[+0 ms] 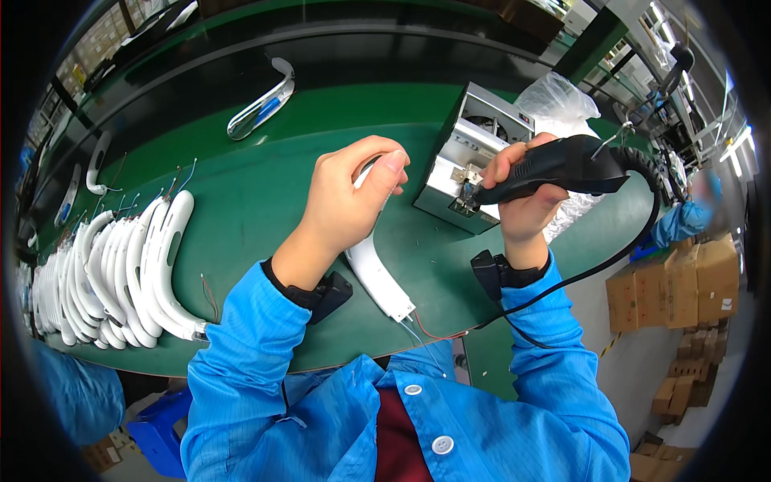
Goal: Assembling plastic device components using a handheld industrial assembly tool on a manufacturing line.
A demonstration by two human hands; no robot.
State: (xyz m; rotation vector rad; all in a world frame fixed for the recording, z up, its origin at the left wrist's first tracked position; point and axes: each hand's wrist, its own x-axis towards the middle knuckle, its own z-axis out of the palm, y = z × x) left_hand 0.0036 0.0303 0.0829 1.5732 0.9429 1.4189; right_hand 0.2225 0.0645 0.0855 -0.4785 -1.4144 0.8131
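Note:
My left hand (345,193) is closed round the upper part of a curved white plastic housing (373,277). The housing's lower end points toward me, with thin red and blue wires trailing from it over the table edge. In my right hand (526,213) is a black electric screwdriver (574,165), held nearly level with its nose to the left. The nose is at the front of a grey metal screw feeder (442,173); my fingers partly hide whether it touches. From the screwdriver's rear, a coiled black cable (654,193) loops down past my right forearm.
Several white curved housings (165,257) with wires stand packed along the left of the green table (249,185). Another housing (261,108) with a blue part lies at the back. A clear plastic bag (554,96) sits behind the feeder. Cardboard boxes (675,281) are stacked on the right; people work on both sides.

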